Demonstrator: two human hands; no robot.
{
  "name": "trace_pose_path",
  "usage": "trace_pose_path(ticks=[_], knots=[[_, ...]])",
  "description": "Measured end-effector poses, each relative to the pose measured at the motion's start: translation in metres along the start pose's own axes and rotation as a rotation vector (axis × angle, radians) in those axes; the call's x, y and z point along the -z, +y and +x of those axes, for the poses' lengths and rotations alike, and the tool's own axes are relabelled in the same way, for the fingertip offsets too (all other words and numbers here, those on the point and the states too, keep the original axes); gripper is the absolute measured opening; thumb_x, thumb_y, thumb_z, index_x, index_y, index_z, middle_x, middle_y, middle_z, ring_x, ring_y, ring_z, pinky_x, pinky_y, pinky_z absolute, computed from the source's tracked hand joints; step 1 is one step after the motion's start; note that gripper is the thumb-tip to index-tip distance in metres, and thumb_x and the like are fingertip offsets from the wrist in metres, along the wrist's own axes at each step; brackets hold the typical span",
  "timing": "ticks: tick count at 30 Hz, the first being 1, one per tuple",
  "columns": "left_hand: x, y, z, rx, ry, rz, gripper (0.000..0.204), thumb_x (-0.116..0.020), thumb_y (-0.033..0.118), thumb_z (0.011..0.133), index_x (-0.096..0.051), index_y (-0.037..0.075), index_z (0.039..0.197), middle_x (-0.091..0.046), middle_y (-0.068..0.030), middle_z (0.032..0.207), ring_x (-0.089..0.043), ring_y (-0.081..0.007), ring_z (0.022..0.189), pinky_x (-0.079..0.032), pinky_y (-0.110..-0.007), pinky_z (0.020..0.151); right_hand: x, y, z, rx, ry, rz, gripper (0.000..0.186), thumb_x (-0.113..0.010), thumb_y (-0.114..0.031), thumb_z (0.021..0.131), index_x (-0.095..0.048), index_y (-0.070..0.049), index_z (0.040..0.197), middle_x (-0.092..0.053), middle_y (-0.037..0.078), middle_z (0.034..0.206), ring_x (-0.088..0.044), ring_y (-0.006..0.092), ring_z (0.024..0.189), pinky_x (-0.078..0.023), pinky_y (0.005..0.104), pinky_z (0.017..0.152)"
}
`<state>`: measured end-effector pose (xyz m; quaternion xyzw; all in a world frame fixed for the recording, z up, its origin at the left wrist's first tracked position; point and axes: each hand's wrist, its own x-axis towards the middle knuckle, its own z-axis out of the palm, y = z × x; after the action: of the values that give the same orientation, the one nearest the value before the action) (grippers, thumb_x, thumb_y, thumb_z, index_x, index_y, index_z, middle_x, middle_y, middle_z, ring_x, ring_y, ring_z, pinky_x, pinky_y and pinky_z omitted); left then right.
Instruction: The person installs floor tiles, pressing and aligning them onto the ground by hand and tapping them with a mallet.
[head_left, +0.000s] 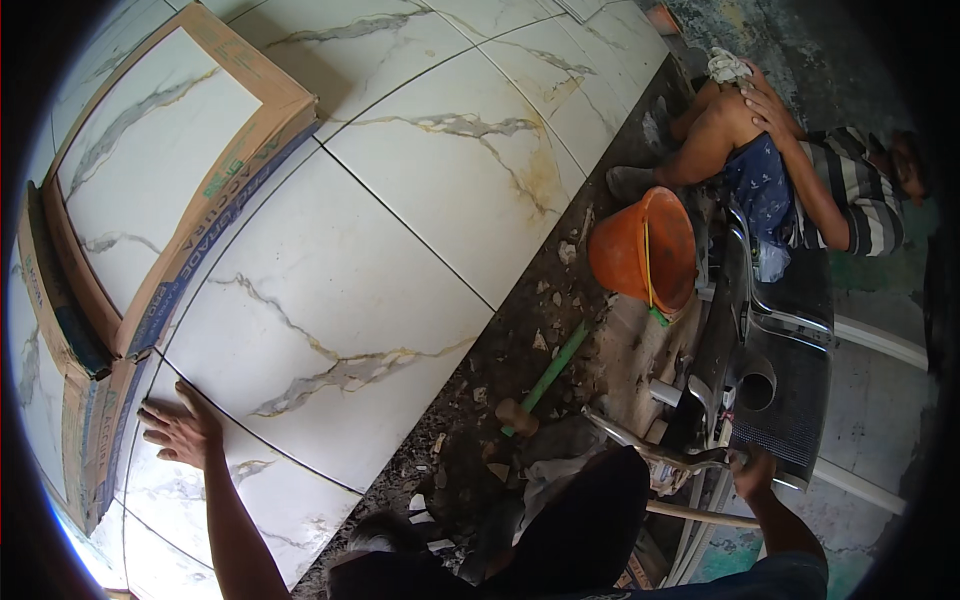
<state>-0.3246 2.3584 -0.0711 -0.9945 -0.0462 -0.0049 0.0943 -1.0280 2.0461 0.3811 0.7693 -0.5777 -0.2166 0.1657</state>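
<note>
My left hand [185, 428] lies with its fingers spread on a white marbled floor tile [340, 330], beside a cardboard tile box [160, 330]. On the right, my right hand [752, 472] is closed round the end of a curved metal armrest [660, 450] of a bench. That bench has a dark perforated metal seat [785, 420]. Between my knees and the tiled edge, a mallet [517, 417] lies on the dirt near a green stick-like piece [560, 365]; I cannot tell whether they are one tool.
An orange bucket [640, 250] with a yellow handle is tipped beside the bench. Another person [850, 190] in a striped shirt sits farther along it, hands near the knee. Rubble [480, 395] covers a dark strip along the tile edge. White pipes [870, 340] run behind the seat.
</note>
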Motion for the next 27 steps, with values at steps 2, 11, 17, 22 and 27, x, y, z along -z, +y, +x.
trace_pose_path(ticks=[2, 11, 17, 22, 27], knots=[[-0.004, -0.001, 0.0, -0.003, 0.024, -0.007, 0.095, -0.02, 0.078, 0.087, -0.013, 0.011, 0.154, -0.012, -0.014, 0.159, -0.013, -0.0405, 0.145, -0.013, -0.062, 0.113, 0.001, 0.001, 0.0, 0.007, -0.026, 0.006, 0.041, -0.07, -0.039, 0.078, -0.058, 0.0, 0.076, -0.057, 0.025, 0.07, -0.058, 0.0471, 0.071, -0.044, 0.0501, 0.062], [-0.008, -0.004, 0.002, -0.014, 0.074, -0.027, 0.094, -0.021, 0.078, 0.087, -0.014, 0.013, 0.154, -0.012, -0.0122, 0.16, -0.015, -0.0399, 0.145, -0.015, -0.063, 0.112, 0.007, -0.008, 0.001, -0.019, -0.041, -0.01, 0.038, -0.072, -0.035, 0.076, -0.056, 0.0, 0.076, -0.056, 0.024, 0.071, -0.057, 0.0475, 0.071, -0.044, 0.0494, 0.062], [-0.003, -0.003, 0.001, -0.005, 0.009, -0.032, 0.096, -0.017, 0.082, 0.084, -0.012, 0.017, 0.155, -0.012, -0.0129, 0.16, -0.013, -0.041, 0.145, -0.011, -0.063, 0.113, 0.007, -0.01, 0.001, -0.033, -0.02, 0.028, 0.043, -0.071, -0.039, 0.078, -0.054, 0.0, 0.072, -0.054, 0.024, 0.067, -0.056, 0.0465, 0.067, -0.042, 0.0486, 0.059], [-0.002, -0.002, 0.001, -0.016, 0.027, 0.001, 0.092, -0.016, 0.081, 0.084, -0.012, 0.021, 0.155, -0.013, -0.0132, 0.16, -0.015, -0.0424, 0.144, -0.013, -0.064, 0.112, 0.007, -0.01, 0.0, -0.086, -0.046, -0.019, 0.036, -0.073, -0.033, 0.074, -0.056, -0.001, 0.075, -0.056, 0.023, 0.071, -0.057, 0.0458, 0.07, -0.044, 0.0487, 0.061], [-0.001, -0.002, 0.001, -0.018, 0.036, -0.035, 0.092, -0.016, 0.081, 0.085, -0.012, 0.022, 0.155, -0.013, -0.0138, 0.159, -0.014, -0.0428, 0.144, -0.013, -0.065, 0.112, 0.008, -0.01, 0.0, -0.051, -0.014, 0.005, 0.039, -0.071, -0.036, 0.075, -0.056, -0.001, 0.075, -0.057, 0.024, 0.071, -0.057, 0.0456, 0.07, -0.044, 0.0492, 0.062]])
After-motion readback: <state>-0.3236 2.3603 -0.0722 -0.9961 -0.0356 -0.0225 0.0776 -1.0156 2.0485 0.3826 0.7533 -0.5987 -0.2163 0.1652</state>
